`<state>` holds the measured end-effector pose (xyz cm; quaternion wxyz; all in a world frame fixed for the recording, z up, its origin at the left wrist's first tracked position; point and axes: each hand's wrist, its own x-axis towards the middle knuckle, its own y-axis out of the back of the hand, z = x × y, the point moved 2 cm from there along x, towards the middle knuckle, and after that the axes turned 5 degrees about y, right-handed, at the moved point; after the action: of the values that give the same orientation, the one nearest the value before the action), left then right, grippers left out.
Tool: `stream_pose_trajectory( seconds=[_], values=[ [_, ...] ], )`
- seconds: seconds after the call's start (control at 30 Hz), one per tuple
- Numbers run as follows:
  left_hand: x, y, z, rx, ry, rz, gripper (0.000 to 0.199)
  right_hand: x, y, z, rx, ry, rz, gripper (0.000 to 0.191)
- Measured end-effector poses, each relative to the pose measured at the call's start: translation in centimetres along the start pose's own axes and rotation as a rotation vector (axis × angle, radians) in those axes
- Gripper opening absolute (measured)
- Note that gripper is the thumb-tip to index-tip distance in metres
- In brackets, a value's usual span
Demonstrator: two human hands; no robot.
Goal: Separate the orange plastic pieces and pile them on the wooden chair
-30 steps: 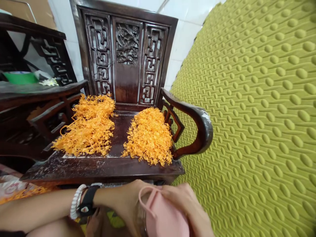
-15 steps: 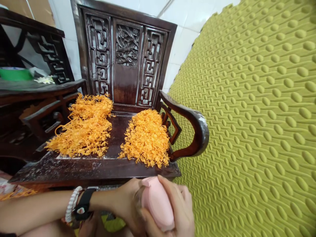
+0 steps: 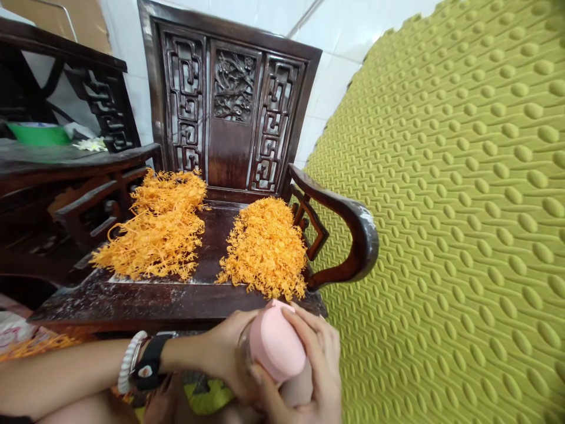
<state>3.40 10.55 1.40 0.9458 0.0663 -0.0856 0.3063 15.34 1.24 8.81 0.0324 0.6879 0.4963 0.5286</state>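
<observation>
At the bottom centre, both hands are around a pink-lidded bottle (image 3: 278,344). Its smooth lid faces up toward me, and a sliver of clear body shows at its left side. My left hand (image 3: 227,347), with a white beaded bracelet and a black band on the wrist, is closed around the bottle's side; its fingertips are hidden. The fingers and thumb of my right hand (image 3: 315,365) curl round the lid from the right. Beyond the hands, two heaps of orange branching plastic pieces, a left heap (image 3: 161,229) and a right heap (image 3: 267,247), lie on a dark wooden chair seat (image 3: 150,303).
The chair has a carved back (image 3: 232,150) and a curved right armrest (image 3: 353,227). A yellow-green textured foam mat (image 3: 450,224) stretches along the right. At far left, a green roll of tape (image 3: 39,134) and a pale flower-like piece (image 3: 90,144) rest on a dark wooden surface.
The bottle's lid has tipped and risen slightly, and my right hand has shifted a little with it. My view has moved slightly, so the chair appears further right.
</observation>
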Motion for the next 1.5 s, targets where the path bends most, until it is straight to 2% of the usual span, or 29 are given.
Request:
stream_pose_trajectory(
  seconds=[0.13, 0.23, 0.47, 0.63, 0.73, 0.83, 0.9, 1.0, 1.07, 1.17, 1.3, 1.37, 1.43, 1.5],
  values=[
    [-0.5, 0.1, 1.6, 0.059, -0.112, -0.018, 0.077, -0.5, 0.1, -0.2, 0.311, -0.097, -0.043, 0.053],
    [-0.7, 0.1, 2.5, 0.022, -0.064, -0.055, 0.083, -0.7, 0.2, -0.2, 0.503, -0.14, -0.053, 0.048],
    [-0.7, 0.1, 3.0, -0.038, 0.065, -0.07, 0.088, 0.0, 0.1, -0.4, 0.366, -0.124, 0.127, 0.039],
    [-0.7, 0.1, 3.7, -0.047, 0.132, -0.07, 0.087, -0.7, 0.1, -0.5, 0.247, -0.154, 0.242, 0.048],
    [-0.8, -0.2, 4.6, -0.04, 0.141, -0.099, 0.091, -0.8, 0.8, -0.5, 0.318, -0.126, 0.197, 0.053],
    [-0.6, -0.9, 5.3, -0.118, 0.066, -0.146, 0.095, -0.7, 1.5, -0.7, 0.425, -0.104, 0.099, 0.051],
    [-0.4, -1.4, 5.4, -0.158, 0.022, -0.157, 0.096, -0.7, 1.9, -0.8, 0.405, -0.105, 0.117, 0.051],
    [-0.3, -1.8, 5.1, -0.166, 0.003, -0.141, 0.095, -0.8, 2.3, -1.1, 0.258, -0.134, 0.196, 0.059],
    [-0.4, -1.7, 4.8, -0.175, 0.011, -0.107, 0.093, -0.8, 2.1, -1.1, 0.256, -0.135, 0.145, 0.059],
    [-0.6, -1.2, 4.4, -0.174, 0.016, -0.054, 0.09, -0.8, 1.5, -0.9, 0.405, -0.147, 0.034, 0.055],
    [-0.9, -0.8, 4.4, -0.199, 0.058, -0.065, 0.089, -0.7, 1.3, -0.4, 0.444, -0.21, 0.1, 0.068],
    [-1.0, -0.7, 4.4, -0.184, 0.061, -0.071, 0.089, -0.5, 1.1, -0.3, 0.526, -0.202, 0.067, 0.074],
    [-1.1, -0.6, 4.3, -0.164, 0.07, -0.073, 0.088, -0.4, 0.9, -0.2, 0.618, -0.19, -0.011, 0.071],
    [-1.1, -0.6, 4.0, -0.134, 0.085, -0.063, 0.091, -0.5, 0.7, -0.1, 0.617, -0.202, -0.03, 0.067]
  ],
)
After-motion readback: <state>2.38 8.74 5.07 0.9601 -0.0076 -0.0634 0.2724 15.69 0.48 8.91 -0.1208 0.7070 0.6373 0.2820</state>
